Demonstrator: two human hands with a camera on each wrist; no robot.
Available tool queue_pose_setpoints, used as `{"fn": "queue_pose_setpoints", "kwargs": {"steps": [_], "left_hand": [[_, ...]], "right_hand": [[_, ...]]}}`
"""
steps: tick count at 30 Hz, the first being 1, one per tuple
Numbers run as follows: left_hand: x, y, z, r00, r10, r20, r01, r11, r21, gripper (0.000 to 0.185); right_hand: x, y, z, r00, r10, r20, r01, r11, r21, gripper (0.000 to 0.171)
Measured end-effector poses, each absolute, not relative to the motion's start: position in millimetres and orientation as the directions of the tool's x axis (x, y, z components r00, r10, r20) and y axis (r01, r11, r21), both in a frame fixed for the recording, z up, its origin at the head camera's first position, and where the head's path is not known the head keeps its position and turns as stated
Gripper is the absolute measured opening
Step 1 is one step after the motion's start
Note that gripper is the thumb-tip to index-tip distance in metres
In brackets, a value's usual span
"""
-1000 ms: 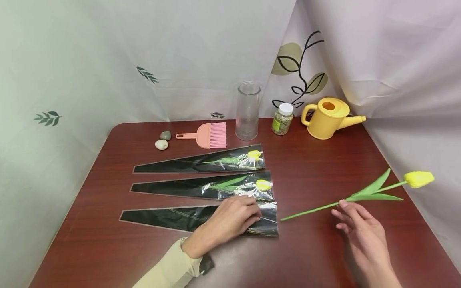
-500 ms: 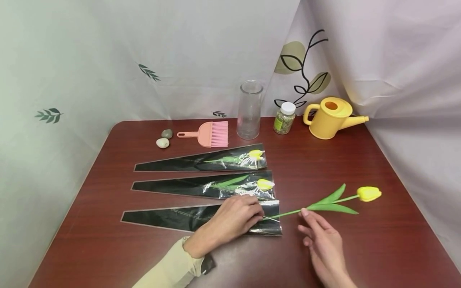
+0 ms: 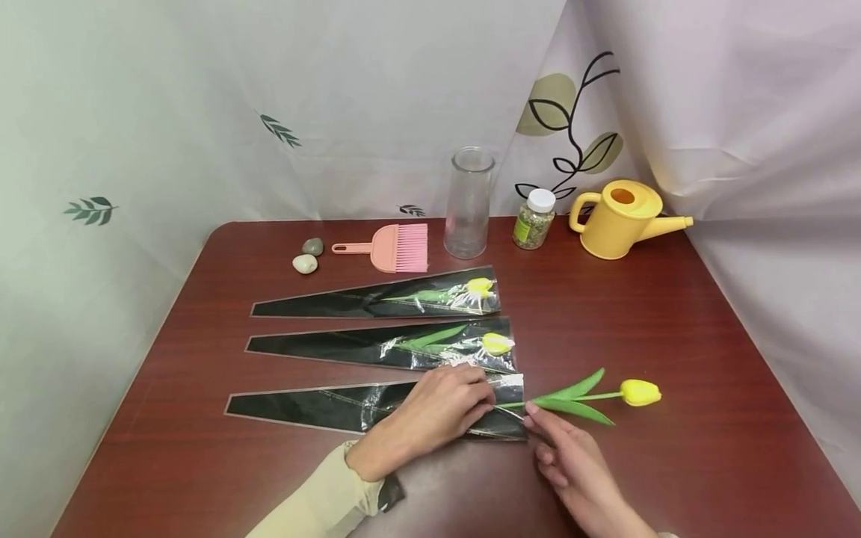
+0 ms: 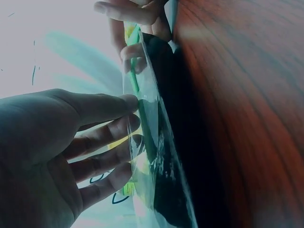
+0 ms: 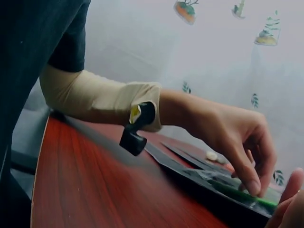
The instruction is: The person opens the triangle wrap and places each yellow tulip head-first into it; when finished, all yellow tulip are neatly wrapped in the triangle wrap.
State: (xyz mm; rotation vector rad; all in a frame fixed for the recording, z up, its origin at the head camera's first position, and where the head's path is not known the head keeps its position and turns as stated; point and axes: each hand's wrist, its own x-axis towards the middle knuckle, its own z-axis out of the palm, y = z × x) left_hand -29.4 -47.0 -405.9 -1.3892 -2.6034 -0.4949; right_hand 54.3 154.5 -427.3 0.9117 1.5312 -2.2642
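My left hand (image 3: 440,403) pinches the clear front film of the nearest black-backed flower sleeve (image 3: 296,406), lifting it off the backing at the wide right end. My right hand (image 3: 578,467) pinches a yellow artificial tulip (image 3: 641,393) by its green stem, just below the leaves. The stem's lower end lies inside the sleeve mouth; its leaves and bloom stick out to the right. In the left wrist view the green stem (image 4: 146,126) shows through the film beside my left thumb. Behind lie a middle sleeve (image 3: 309,345) and a far sleeve (image 3: 316,302), each with a yellow tulip inside.
Along the back stand a clear glass vase (image 3: 468,205), a white-capped jar (image 3: 534,220) and a yellow watering can (image 3: 619,220). A pink brush (image 3: 390,248) and two stones (image 3: 305,264) lie at the back left. Curtains hang behind the reddish-brown table (image 3: 673,314).
My right hand has moved left with the tulip, and its stem has slid into the nearest sleeve's mouth. My left hand stays on the film.
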Motion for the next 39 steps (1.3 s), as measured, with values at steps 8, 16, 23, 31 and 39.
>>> {"fn": "queue_pose_setpoints", "kwargs": {"steps": [8, 16, 23, 31, 39], "left_hand": [[-30, -46, -405, -0.551, 0.786, 0.281, 0.835, 0.512, 0.203, 0.006], [-31, -47, -405, -0.543, 0.789, 0.288, 0.84, 0.506, 0.197, 0.006], [-30, -47, -405, -0.54, 0.788, 0.296, 0.842, 0.501, 0.2, 0.006], [-28, -46, -405, -0.541, 0.79, 0.288, 0.841, 0.504, 0.196, 0.006], [-28, -46, -406, -0.544, 0.789, 0.286, 0.839, 0.509, 0.192, 0.005]], "right_hand": [[56, 181, -419, -0.785, -0.041, -0.618, 0.61, -0.217, -0.762, 0.048], [32, 238, -397, -0.991, -0.072, 0.11, -0.129, 0.401, -0.907, 0.017], [5, 277, -403, -0.763, -0.393, 0.513, -0.596, 0.735, -0.324, 0.012], [1, 288, -414, -0.706, -0.541, 0.457, -0.669, 0.721, -0.181, 0.045], [-2, 292, -417, -0.689, -0.566, 0.452, -0.682, 0.718, -0.141, 0.051]]}}
